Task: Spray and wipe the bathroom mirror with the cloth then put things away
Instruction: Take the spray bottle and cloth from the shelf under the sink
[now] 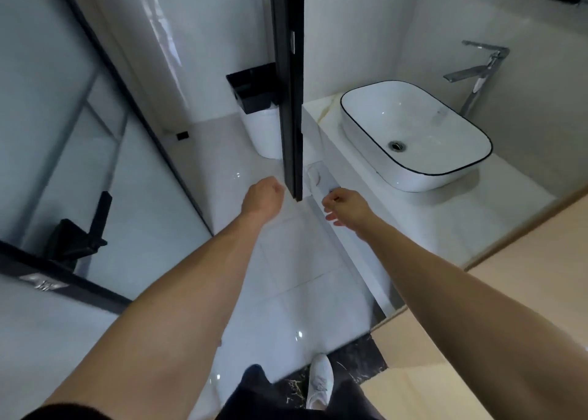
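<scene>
No spray bottle, cloth or mirror shows in this view. Both my bare arms reach forward and down. My left hand (pixel 263 197) is a closed fist holding nothing, just left of the lower end of a black door frame (pixel 289 85). My right hand (pixel 346 205) has its fingers curled over the top edge of the white vanity cabinet front (pixel 353 257), with a small dark part showing between the fingertips and the thumb spread out below. The cabinet's inside is hidden.
A white basin with a black rim (pixel 471 165) sits on the marble counter, with a chrome faucet (pixel 477 72) behind it. A white toilet (pixel 259 133) and a black holder (pixel 251 91) stand past the door frame. Glass panels lie left and a pale wooden surface (pixel 525 292) right. My white shoe (pixel 319 381) is on the glossy floor.
</scene>
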A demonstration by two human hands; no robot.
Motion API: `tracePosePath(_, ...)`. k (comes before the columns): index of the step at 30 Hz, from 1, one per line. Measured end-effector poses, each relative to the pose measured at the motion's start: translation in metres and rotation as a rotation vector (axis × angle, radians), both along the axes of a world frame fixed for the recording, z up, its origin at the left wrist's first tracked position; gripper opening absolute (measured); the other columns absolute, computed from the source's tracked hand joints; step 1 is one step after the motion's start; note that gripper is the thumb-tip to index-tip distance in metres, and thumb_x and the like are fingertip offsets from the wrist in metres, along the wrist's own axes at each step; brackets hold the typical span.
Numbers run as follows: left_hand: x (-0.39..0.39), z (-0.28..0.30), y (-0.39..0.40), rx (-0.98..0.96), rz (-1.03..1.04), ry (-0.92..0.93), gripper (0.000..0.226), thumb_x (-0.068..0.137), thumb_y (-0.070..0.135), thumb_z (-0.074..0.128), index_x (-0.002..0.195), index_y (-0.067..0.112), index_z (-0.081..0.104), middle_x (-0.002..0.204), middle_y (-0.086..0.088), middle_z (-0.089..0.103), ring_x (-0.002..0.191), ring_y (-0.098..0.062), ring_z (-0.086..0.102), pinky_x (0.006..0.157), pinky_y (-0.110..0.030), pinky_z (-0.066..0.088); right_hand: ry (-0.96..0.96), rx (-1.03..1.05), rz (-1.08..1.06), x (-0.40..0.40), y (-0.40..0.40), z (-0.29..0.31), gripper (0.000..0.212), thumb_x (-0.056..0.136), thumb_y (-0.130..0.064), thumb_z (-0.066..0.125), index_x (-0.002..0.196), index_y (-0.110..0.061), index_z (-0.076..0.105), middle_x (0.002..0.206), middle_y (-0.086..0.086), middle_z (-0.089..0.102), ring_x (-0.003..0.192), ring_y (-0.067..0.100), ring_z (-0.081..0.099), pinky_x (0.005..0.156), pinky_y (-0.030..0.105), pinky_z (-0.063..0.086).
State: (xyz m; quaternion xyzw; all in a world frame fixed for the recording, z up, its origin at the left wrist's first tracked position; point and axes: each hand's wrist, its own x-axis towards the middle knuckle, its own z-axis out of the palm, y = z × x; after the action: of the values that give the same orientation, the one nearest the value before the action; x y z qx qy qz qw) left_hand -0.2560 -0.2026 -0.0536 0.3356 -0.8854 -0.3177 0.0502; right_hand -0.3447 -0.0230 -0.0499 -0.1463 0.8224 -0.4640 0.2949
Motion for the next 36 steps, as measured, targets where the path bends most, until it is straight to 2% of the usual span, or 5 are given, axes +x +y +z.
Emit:
tracePosePath(3,-0.019,-0.008,-0.014,0.025,0.002,-0.013,0.036,0.106,0.027,0.037,0.113,0.002,0.063,0.118,-0.014,0.066,0.107,-0.029,0.059,0.082,-0.027,0.042,-0.017,0.014,0.028,-0.023,-0.023,-0.008,0.017,0.097,-0.016,0.06,0.106,-0.002,0.065,0.098,0.013,0.065,0.074,0.019,0.062,0.066,0.028,0.051)
tracePosePath(9,-0.049,-0.03,-0.048,0.045,-0.021,-0.032,0.035,0.106,0.026,0.039,0.112,0.0,0.062,0.116,-0.016,0.066,0.106,-0.029,0.06,0.081,-0.028,0.042,-0.042,0.053,0.041,-0.055,-0.066,-0.029,0.015,0.097,-0.018,0.06,0.106,-0.006,0.065,0.1,0.01,0.066,0.075,0.017,0.065,0.086,0.043,0.058)
tracePosePath(24,-0.152,-0.076,-0.166,0.001,-0.16,-0.166,0.03,0.104,0.024,0.037,0.111,0.008,0.062,0.115,-0.011,0.066,0.095,-0.022,0.053,0.076,-0.029,0.039,-0.12,0.051,-0.158,-0.12,-0.169,-0.074,0.022,0.097,-0.024,0.059,0.109,-0.007,0.065,0.104,0.011,0.07,0.077,0.015,0.068,0.081,0.034,0.058)
tracePosePath(32,-0.224,-0.165,-0.178,-0.052,-0.218,-0.124,0.029,0.104,0.022,0.037,0.108,0.003,0.06,0.109,-0.015,0.066,0.096,-0.03,0.056,0.075,-0.032,0.042,-0.057,0.059,-0.161,-0.169,-0.203,-0.165,0.012,0.091,-0.03,0.059,0.095,-0.02,0.064,0.094,0.005,0.071,0.085,0.022,0.072,0.087,0.04,0.058)
tracePosePath(36,-0.26,-0.249,-0.181,-0.058,-0.248,-0.066,0.028,0.105,0.018,0.037,0.11,0.003,0.06,0.109,-0.013,0.066,0.101,-0.032,0.061,0.086,-0.042,0.051,0.038,0.096,-0.126,-0.194,-0.214,-0.239,0.009,0.093,-0.031,0.057,0.095,-0.023,0.062,0.095,0.004,0.072,0.094,0.021,0.067,0.068,0.027,0.048)
